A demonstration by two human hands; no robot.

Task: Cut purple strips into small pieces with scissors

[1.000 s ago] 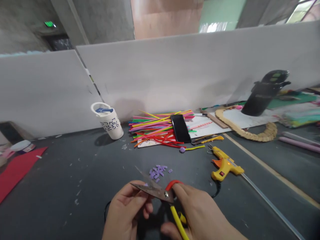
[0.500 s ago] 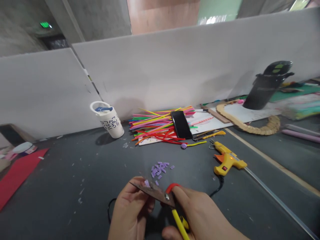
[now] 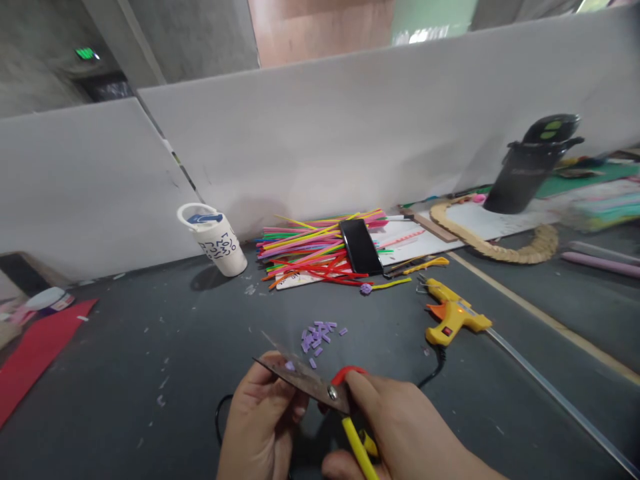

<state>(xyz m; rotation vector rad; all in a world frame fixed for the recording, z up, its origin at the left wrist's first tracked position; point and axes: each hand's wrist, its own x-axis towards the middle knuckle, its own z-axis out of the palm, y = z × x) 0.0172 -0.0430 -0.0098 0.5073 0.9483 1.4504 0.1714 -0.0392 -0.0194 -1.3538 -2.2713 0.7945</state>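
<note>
My right hand point(image 3: 400, 427) grips a pair of scissors point(image 3: 320, 390) with red and yellow handles; the metal blades point left, slightly apart. My left hand point(image 3: 263, 423) is curled just under the blades, fingers pinched on something small that I cannot make out; a tiny purple bit point(image 3: 289, 365) shows by the blade. A small heap of purple cut pieces point(image 3: 317, 333) lies on the dark table just beyond the blades.
A yellow glue gun point(image 3: 450, 317) lies to the right, its cord running toward me. Behind are a pile of coloured sticks point(image 3: 310, 253) with a black phone point(image 3: 360, 247), a white cup point(image 3: 217, 243), a black flask point(image 3: 530, 170), a red sheet point(image 3: 30, 350) and a white partition point(image 3: 350, 133).
My hands and the scissors stay almost still. The view has shifted slightly, and a purple bit has appeared by the blade near the left fingers.
</note>
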